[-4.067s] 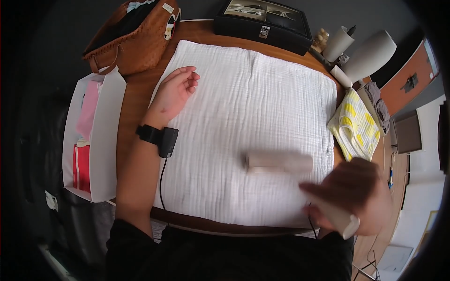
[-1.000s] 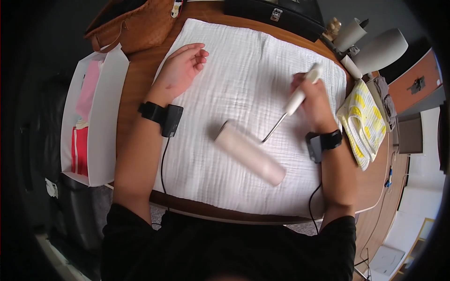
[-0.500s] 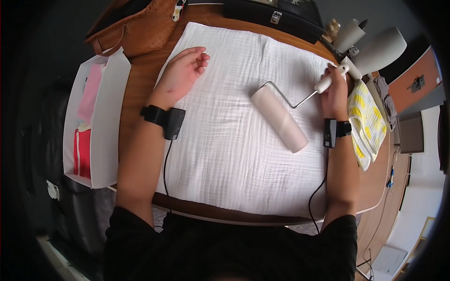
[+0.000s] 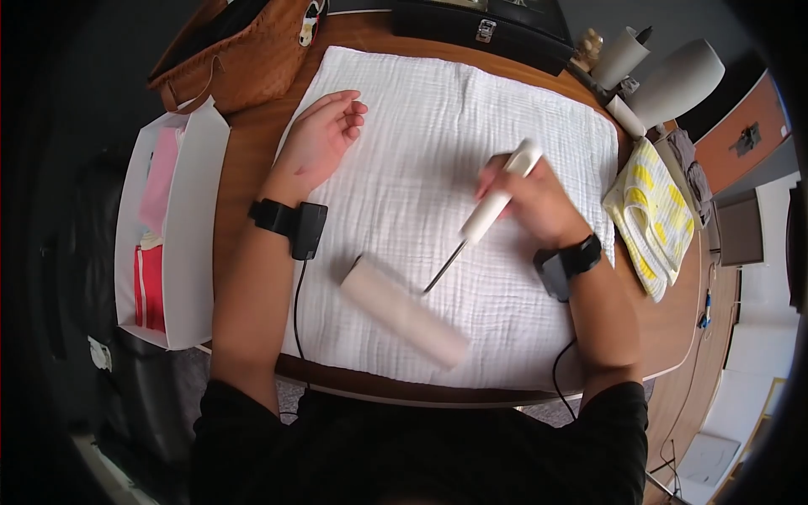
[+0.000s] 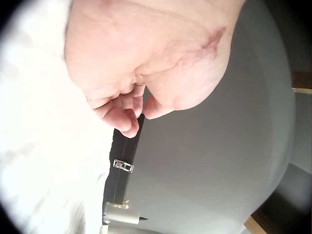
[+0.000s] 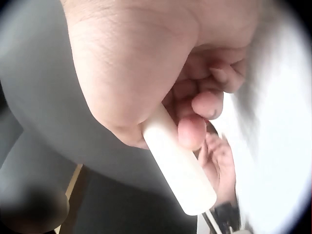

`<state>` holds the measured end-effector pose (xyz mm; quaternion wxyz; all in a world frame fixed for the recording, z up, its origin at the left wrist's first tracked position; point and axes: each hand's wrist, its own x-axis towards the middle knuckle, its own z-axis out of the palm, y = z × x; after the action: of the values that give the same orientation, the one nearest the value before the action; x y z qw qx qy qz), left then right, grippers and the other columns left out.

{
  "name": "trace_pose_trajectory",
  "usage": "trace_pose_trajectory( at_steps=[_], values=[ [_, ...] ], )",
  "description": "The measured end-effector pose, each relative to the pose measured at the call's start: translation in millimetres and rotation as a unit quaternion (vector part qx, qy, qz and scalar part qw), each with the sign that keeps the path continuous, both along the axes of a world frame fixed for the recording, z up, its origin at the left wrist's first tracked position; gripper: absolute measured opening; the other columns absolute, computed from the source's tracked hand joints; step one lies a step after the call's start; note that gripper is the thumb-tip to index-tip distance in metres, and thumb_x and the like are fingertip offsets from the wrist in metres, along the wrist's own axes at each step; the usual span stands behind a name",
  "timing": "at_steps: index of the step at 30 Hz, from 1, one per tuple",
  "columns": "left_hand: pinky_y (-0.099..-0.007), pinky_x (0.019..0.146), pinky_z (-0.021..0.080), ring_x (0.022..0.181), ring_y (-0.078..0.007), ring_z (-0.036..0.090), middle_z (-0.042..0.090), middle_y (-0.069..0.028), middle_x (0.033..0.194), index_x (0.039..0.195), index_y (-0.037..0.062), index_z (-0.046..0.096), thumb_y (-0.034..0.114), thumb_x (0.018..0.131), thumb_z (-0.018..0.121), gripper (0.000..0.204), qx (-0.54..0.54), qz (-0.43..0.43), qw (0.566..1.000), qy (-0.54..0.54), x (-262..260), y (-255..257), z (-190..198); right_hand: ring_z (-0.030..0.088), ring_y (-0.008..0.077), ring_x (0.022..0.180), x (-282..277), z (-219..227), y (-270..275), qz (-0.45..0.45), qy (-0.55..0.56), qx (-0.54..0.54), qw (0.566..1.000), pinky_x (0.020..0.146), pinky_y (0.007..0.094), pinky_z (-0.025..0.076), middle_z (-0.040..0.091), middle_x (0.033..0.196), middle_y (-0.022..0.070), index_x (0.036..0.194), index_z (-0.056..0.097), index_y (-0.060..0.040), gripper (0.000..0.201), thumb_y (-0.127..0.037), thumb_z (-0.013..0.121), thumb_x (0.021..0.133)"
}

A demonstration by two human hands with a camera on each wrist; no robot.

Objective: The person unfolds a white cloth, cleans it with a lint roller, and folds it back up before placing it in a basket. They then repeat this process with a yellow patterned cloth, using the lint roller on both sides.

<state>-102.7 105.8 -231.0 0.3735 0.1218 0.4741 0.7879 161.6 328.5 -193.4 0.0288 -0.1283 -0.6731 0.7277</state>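
Observation:
A white muslin cloth (image 4: 404, 168) lies spread over the wooden table. My right hand (image 4: 539, 198) grips the white handle of a lint roller (image 4: 404, 313), whose pale sticky roll lies low over the cloth's front half, slightly blurred. In the right wrist view, thumb and fingers wrap the handle (image 6: 180, 170). On the cloth's left side rests my left hand (image 4: 324, 143), side down, its fingers loosely curled with nothing in them. The left wrist view shows the same relaxed fingers (image 5: 122, 117).
A white box (image 4: 198, 227) with folded pink and red fabric stands left, below a brown woven basket (image 4: 252, 76). Behind the cloth is a black case (image 4: 497, 42). To the right lie a yellow-and-white cloth (image 4: 652, 219), a white lamp-like object (image 4: 682, 84) and a white cylinder (image 4: 623, 59).
The lint roller went from the front right to mid-cloth, swung up and right half a second ago, and is now back toward the front left. My left hand stays in place.

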Motion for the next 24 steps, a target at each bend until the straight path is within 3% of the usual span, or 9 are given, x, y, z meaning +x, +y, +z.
trace_pose_trajectory(
  at_steps=[1, 3, 4, 6, 9, 13, 16, 20, 24],
  values=[
    [-0.0257, 0.089, 0.052, 0.099, -0.0148, 0.061, 0.066, -0.0073, 0.111, 0.128, -0.0004, 0.065, 0.011, 0.110, 0.060, 0.022, 0.001, 0.003, 1.000, -0.002, 0.1, -0.2, 0.5, 0.066, 0.0108, 0.075, -0.8, -9.2, 13.6, -0.097, 0.033, -0.026, 0.994, 0.064, 0.0251, 0.051, 0.077, 0.092, 0.0083, 0.101, 0.076, 0.0008, 0.021, -0.018, 0.067, 0.097],
    [-0.0259, 0.089, 0.052, 0.099, -0.0149, 0.061, 0.067, -0.0074, 0.111, 0.128, -0.0005, 0.065, 0.011, 0.110, 0.060, 0.022, 0.010, -0.007, 1.000, -0.001, -1.2, -1.6, -1.1, 0.057, 0.0101, 0.070, -1.0, -21.8, 54.0, -0.217, 0.060, 0.000, 0.974, 0.064, 0.0238, 0.046, 0.070, 0.091, 0.0040, 0.104, 0.071, -0.0013, 0.026, -0.025, 0.060, 0.103],
    [-0.0260, 0.089, 0.052, 0.099, -0.0149, 0.062, 0.067, -0.0074, 0.111, 0.128, -0.0005, 0.065, 0.011, 0.110, 0.061, 0.022, 0.014, -0.012, 1.000, 0.000, -2.0, -2.6, -1.9, 0.057, 0.0109, 0.070, -4.5, -38.7, 81.0, -0.302, 0.107, -0.099, 0.942, 0.065, 0.0250, 0.047, 0.064, 0.085, 0.0017, 0.104, 0.069, -0.0043, 0.023, -0.025, 0.060, 0.105],
    [-0.0262, 0.089, 0.052, 0.099, -0.0149, 0.062, 0.067, -0.0074, 0.111, 0.128, -0.0005, 0.066, 0.011, 0.110, 0.061, 0.022, 0.012, -0.014, 1.000, 0.003, -2.3, -3.1, -2.4, 0.057, 0.0136, 0.072, -4.8, -20.8, 94.8, -0.424, 0.173, -0.147, 0.877, 0.063, 0.0301, 0.046, 0.058, 0.080, -0.0011, 0.102, 0.065, -0.0103, 0.016, -0.026, 0.067, 0.104],
    [-0.0261, 0.088, 0.052, 0.099, -0.0148, 0.062, 0.067, -0.0073, 0.110, 0.127, -0.0004, 0.066, 0.011, 0.110, 0.061, 0.022, 0.017, -0.015, 1.000, -0.001, -3.2, -2.2, -2.9, 0.057, 0.0166, 0.073, 17.3, -30.9, 140.6, -0.298, 0.180, -0.229, 0.909, 0.064, 0.0329, 0.047, 0.057, 0.080, -0.0017, 0.096, 0.058, -0.0144, 0.016, -0.025, 0.068, 0.103],
    [-0.0260, 0.088, 0.052, 0.097, -0.0147, 0.062, 0.067, -0.0069, 0.109, 0.126, 0.0000, 0.066, 0.011, 0.109, 0.062, 0.021, 0.020, -0.016, 1.000, -0.003, -3.4, -1.6, -4.8, 0.055, 0.0132, 0.072, 6.3, -30.2, 124.1, -0.348, 0.165, -0.165, 0.908, 0.064, 0.0324, 0.045, 0.060, 0.081, -0.0014, 0.093, 0.062, -0.0131, 0.017, -0.025, 0.067, 0.103],
    [-0.0259, 0.087, 0.052, 0.096, -0.0146, 0.062, 0.067, -0.0065, 0.109, 0.126, 0.0001, 0.066, 0.011, 0.109, 0.063, 0.021, 0.014, -0.007, 1.000, -0.002, -2.1, -1.0, -4.2, 0.053, 0.0106, 0.070, -2.7, -19.0, 99.1, -0.335, 0.113, -0.070, 0.933, 0.062, 0.0302, 0.042, 0.062, 0.083, -0.0009, 0.095, 0.066, -0.0093, 0.018, -0.024, 0.067, 0.104],
    [-0.0264, 0.088, 0.051, 0.098, -0.0146, 0.061, 0.067, -0.0072, 0.110, 0.127, 0.0002, 0.065, 0.012, 0.109, 0.063, 0.021, 0.009, -0.009, 1.000, -0.004, -2.6, -0.9, -2.1, 0.047, 0.0085, 0.065, 4.2, -16.6, 98.9, -0.245, 0.053, -0.022, 0.968, 0.059, 0.0260, 0.036, 0.061, 0.082, 0.0003, 0.091, 0.068, -0.0051, 0.024, -0.026, 0.068, 0.104],
    [-0.0273, 0.090, 0.052, 0.100, -0.0148, 0.061, 0.067, -0.0082, 0.111, 0.127, 0.0006, 0.065, 0.013, 0.109, 0.065, 0.022, 0.011, -0.014, 1.000, 0.001, -3.5, -1.9, -3.4, 0.047, 0.0074, 0.066, 2.9, -12.4, 92.5, -0.261, 0.065, -0.037, 0.962, 0.060, 0.0258, 0.038, 0.062, 0.086, 0.0005, 0.106, 0.071, -0.0007, 0.024, -0.024, 0.067, 0.105]
  ],
)
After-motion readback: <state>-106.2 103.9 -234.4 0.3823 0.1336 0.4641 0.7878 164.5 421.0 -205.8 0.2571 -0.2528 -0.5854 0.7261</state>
